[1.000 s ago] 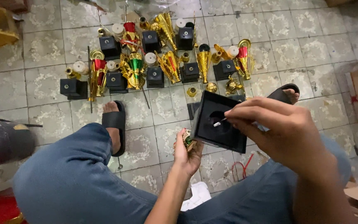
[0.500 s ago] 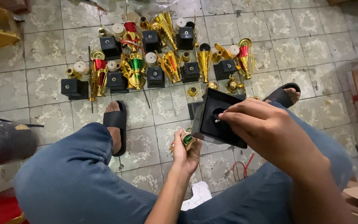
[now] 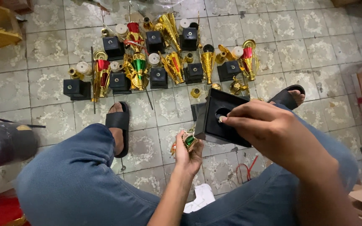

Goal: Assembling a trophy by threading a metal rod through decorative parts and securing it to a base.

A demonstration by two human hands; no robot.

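Head view: I sit on a tiled floor [image 3: 42, 50], knees apart, black sandals on. My left hand [image 3: 188, 151] is closed around a gold trophy piece with a green band [image 3: 188, 140], holding it under a black square base [image 3: 221, 119]. My right hand [image 3: 269, 127] pinches a small pale part at the round hole in the base's underside, fingers [image 3: 237, 121] closed on it. Beyond my feet, more gold cups [image 3: 139, 67] and black blocks [image 3: 159, 77] lie in loose rows.
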